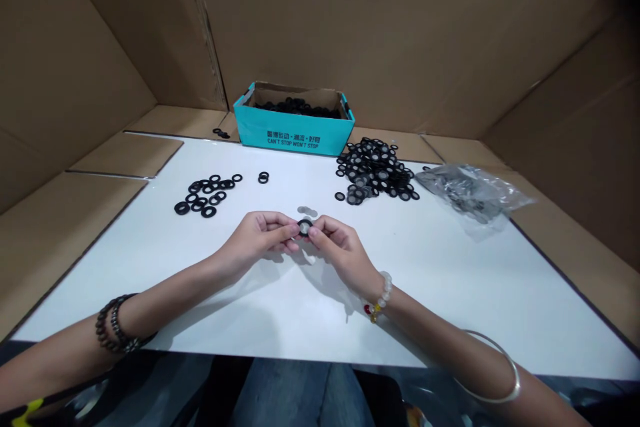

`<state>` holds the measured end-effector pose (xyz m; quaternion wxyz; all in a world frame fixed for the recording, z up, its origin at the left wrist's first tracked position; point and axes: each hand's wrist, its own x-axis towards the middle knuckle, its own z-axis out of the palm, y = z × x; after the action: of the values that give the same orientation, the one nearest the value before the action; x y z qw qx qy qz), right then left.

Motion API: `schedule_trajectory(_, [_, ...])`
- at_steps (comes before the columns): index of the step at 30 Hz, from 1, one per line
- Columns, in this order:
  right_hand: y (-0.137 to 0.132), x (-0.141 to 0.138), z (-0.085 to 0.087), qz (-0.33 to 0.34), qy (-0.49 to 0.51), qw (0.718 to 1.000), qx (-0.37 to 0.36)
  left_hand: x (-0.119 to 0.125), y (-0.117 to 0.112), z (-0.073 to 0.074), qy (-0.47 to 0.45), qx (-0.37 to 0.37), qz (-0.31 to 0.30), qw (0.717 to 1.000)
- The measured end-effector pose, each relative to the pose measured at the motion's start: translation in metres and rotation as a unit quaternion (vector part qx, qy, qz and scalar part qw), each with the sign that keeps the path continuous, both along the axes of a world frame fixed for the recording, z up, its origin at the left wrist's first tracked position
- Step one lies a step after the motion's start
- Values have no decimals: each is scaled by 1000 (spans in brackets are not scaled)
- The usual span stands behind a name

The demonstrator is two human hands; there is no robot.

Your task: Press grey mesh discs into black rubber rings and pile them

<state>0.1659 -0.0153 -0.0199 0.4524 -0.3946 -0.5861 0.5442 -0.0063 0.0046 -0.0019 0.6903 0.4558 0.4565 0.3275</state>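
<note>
My left hand (260, 235) and my right hand (336, 245) meet over the middle of the white board (450, 293). Together their fingertips pinch one small black rubber ring (305, 226) with a grey mesh disc in it. Both hands are closed on that ring. A few loose grey discs (305, 211) lie on the board just behind the hands. To the left lies a scatter of plain black rings (205, 195), and two more rings (263, 177) lie apart. At the back right sits a heap of rings with mesh inserts (376, 172).
A teal cardboard box (295, 130) holding black rings stands at the board's far edge. A clear plastic bag (470, 193) of parts lies at the right. Brown cardboard walls (380, 27) enclose the board on three sides. A couple of rings (221, 133) lie on the cardboard left of the box.
</note>
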Motion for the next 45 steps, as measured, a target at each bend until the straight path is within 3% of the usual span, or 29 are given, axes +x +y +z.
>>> schedule_trajectory(6, [-1,-3,4,-7,34,999,-2,2,0,-4,-75,-83,-24,993])
schedule_trajectory(12, [-1,-1,1,-10,10,1000,16,-1,1,-4,-77,-75,-27,994])
schedule_trajectory(15, [-2,0,0,-23,-53,995,79,-1,0,-4,-74,-72,-23,994])
schedule_trajectory(17, [-3,1,0,-30,-119,977,174,0,-1,-4,-72,-60,-28,995])
schedule_trajectory(20, [-4,1,0,-25,-209,920,331,2,-3,-3,-61,-33,-26,997])
schedule_trajectory(23, [-3,0,-2,-19,-269,871,411,5,-5,-1,-37,-10,0,999])
schedule_trajectory(26, [-4,0,-4,-19,-282,865,414,6,-6,0,-24,9,10,1000])
schedule_trajectory(30, [-3,0,-5,-41,-227,919,320,2,-4,-4,-52,-2,-17,998])
schedule_trajectory(33, [-1,4,-5,-48,-225,932,279,1,-2,-7,-43,-2,-31,999])
schedule_trajectory(35, [2,8,-4,-41,-259,916,304,1,-1,-8,-20,19,-27,999])
schedule_trajectory(40, [7,14,2,-32,-359,842,401,4,0,-12,15,77,-43,996])
schedule_trajectory(45, [6,14,3,-60,-361,828,425,4,-1,-11,34,70,-56,995])
